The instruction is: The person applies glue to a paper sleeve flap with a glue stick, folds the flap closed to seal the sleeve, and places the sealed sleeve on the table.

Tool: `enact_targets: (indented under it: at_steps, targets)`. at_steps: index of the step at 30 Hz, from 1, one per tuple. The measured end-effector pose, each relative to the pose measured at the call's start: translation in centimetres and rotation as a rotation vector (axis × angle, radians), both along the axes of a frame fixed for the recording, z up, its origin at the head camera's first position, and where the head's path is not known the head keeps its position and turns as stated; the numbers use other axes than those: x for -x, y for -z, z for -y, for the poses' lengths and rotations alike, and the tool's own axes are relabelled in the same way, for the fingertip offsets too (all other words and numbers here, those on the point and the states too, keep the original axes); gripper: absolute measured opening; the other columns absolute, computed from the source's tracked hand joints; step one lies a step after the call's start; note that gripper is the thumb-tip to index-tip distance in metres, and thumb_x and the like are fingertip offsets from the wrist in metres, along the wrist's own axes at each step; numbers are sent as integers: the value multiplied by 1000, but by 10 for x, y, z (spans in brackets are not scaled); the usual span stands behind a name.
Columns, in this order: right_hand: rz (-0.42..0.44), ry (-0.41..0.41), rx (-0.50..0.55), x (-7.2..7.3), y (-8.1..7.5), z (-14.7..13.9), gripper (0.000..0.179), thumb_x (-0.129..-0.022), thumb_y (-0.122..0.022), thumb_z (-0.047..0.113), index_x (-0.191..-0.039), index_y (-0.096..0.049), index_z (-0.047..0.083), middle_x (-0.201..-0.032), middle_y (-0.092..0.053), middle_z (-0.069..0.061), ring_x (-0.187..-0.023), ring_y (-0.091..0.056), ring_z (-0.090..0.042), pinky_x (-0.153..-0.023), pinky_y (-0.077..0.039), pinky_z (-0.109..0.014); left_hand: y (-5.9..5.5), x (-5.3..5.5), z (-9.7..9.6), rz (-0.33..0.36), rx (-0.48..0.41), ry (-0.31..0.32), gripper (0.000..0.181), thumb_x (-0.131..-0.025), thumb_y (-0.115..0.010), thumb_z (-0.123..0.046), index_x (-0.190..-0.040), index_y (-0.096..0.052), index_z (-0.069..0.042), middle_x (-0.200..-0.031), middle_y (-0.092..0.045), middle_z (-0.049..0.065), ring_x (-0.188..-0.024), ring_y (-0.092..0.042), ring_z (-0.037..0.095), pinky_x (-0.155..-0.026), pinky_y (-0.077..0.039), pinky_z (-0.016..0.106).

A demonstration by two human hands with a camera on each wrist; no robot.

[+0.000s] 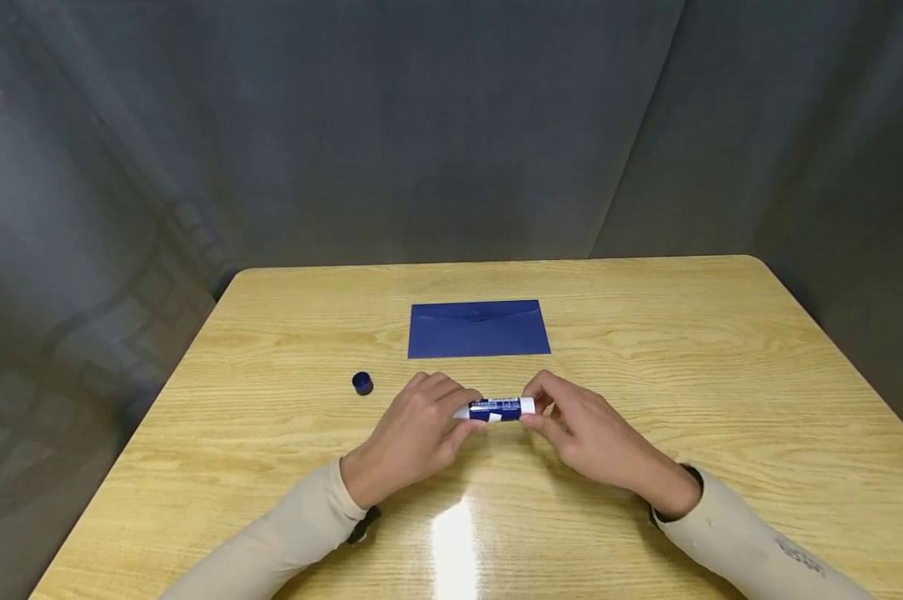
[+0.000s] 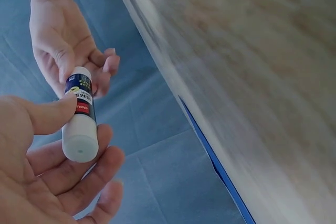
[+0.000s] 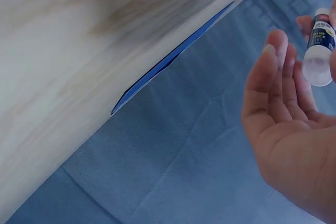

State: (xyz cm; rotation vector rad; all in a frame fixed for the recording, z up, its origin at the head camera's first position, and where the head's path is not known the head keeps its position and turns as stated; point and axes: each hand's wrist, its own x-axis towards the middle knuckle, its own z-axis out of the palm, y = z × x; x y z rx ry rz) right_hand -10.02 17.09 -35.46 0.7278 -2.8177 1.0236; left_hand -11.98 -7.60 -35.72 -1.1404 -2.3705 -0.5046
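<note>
Between the two hands lies an uncapped glue stick, held level above the table, with a dark blue label and white ends. The left hand pinches its left part between thumb and fingers; in the left wrist view the thumb presses on the label of the glue stick. At the other end, the right hand grips the white base with thumb and fingertips. A small dark blue cap stands on the table, to the left and beyond the left hand.
A dark blue envelope lies beyond the hands, its flap side up. The wooden table has grey curtains behind it and at both sides. Light glares off the table in front of the hands.
</note>
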Motion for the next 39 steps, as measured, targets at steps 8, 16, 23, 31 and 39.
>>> enact_targets:
  at_steps: [8,16,23,31,39]
  targets:
    - [-97,-3,45,-1,1,0,29,-86,-77,12,-98,-55,25,-93,-59,16,-83,-59,-3,-73,-52,-24,0,1,0,13,6,-11,27,-84,-79,-32,-102,-76,-11,-93,-76,0,-87,-68,13,-76,-51,29]
    - [-49,17,18,-2,0,0,27,-89,-75,17,-104,-54,26,-93,-61,15,-85,-61,-3,-73,-52,-25,0,1,0,23,32,-25,28,-85,-78,-34,-102,-76,-11,-93,-76,0,-86,-68,13,-76,-51,29]
    - [43,21,-19,-1,-1,-1,15,-99,-61,36,-112,-57,28,-103,-64,14,-93,-62,-5,-75,-51,-28,0,0,0,-15,41,-28,28,-85,-79,-36,-101,-76,-13,-92,-76,-1,-87,-68,12,-77,-50,29]
    - [113,69,-68,0,-2,-1,29,-107,-38,46,-94,-58,29,-75,-52,10,-63,-45,-8,-59,-39,-24,1,0,-1,-49,23,-20,28,-84,-79,-35,-101,-76,-13,-93,-76,-1,-88,-68,13,-76,-50,29]
    - [89,51,-62,0,-1,0,25,-107,-38,43,-96,-55,28,-76,-49,10,-65,-45,-6,-60,-39,-23,1,-1,-1,-45,12,-23,27,-83,-80,-34,-101,-76,-14,-92,-76,-2,-87,-67,12,-77,-50,29]
